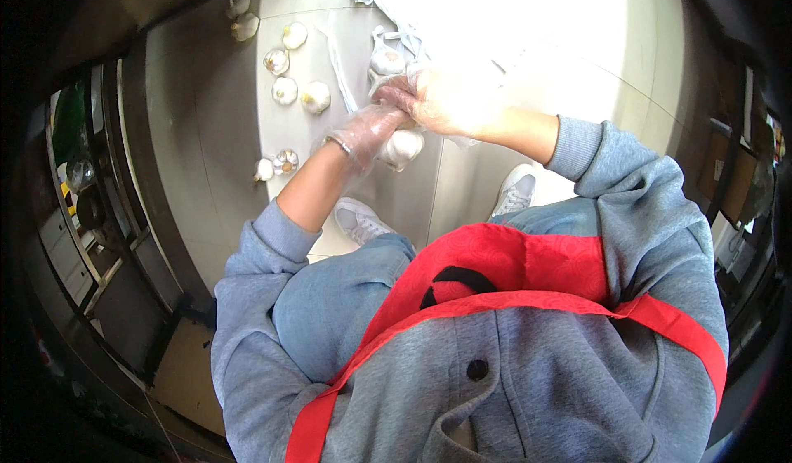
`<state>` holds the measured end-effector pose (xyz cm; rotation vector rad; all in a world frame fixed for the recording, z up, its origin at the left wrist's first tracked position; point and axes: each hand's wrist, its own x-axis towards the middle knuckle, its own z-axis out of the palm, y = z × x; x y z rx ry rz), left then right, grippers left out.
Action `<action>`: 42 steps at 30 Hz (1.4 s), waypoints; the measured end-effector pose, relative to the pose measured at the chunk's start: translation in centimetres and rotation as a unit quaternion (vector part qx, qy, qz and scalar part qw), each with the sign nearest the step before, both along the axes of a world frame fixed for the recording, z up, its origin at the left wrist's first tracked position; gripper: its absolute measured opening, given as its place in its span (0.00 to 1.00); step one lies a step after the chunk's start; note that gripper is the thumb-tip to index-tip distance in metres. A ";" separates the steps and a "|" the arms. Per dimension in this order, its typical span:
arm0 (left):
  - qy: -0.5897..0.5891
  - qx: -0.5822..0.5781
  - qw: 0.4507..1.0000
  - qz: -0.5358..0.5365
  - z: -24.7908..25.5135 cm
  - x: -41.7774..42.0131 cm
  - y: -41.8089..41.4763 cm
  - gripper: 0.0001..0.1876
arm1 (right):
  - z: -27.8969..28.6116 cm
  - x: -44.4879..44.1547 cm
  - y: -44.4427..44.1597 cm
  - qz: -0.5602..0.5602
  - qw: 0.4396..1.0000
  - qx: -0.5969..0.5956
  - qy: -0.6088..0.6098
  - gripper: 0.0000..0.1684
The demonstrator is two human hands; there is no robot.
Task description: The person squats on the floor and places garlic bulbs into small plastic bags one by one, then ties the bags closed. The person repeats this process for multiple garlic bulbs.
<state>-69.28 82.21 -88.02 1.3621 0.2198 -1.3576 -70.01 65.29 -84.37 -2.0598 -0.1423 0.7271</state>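
Observation:
My left hand (374,130), in a clear plastic glove, meets my right hand (427,101), gloved alike, above the tiled floor. Their fingers are bent together and overlap, so their grip is partly hidden. A large garlic bulb (402,148) shows directly below the fingers on the near side; which hand bears it, if either, is unclear. Just beyond the fingers is another garlic bulb (388,60) with pale stalk-like strips (402,26) around it. Strong glare washes out part of my right hand. A long white strip (339,70) lies left of the hands.
Several loose garlic bulbs (284,90) lie on the floor (232,215) to the left, with two more at the upper left (245,26). Near my left forearm are small bulbs (285,161). My shoes (365,220) flank the near floor. Dark shelving (124,215) stands at the left.

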 end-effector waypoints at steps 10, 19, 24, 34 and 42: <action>0.100 -0.012 0.991 0.092 2.3 1.0 -0.3 0.24 | -1.3 0.3 -1.3 -0.072 0.994 0.075 0.026 0.24; 0.120 -0.025 0.978 0.169 4.4 2.2 0.0 0.17 | -2.4 0.1 -2.2 -0.137 0.984 0.110 0.025 0.21; 0.121 0.047 0.939 0.317 1.5 1.1 -2.0 0.22 | -0.8 -0.4 -0.7 -0.162 0.979 0.117 0.023 0.20; 0.113 0.060 0.915 0.383 -0.3 1.4 -3.0 0.19 | -1.2 -0.6 0.0 -0.030 0.990 0.045 -0.132 0.27; -0.066 0.051 0.929 0.362 -2.1 -0.5 -1.7 0.10 | -0.4 1.2 -3.0 0.013 0.998 0.036 -0.043 0.24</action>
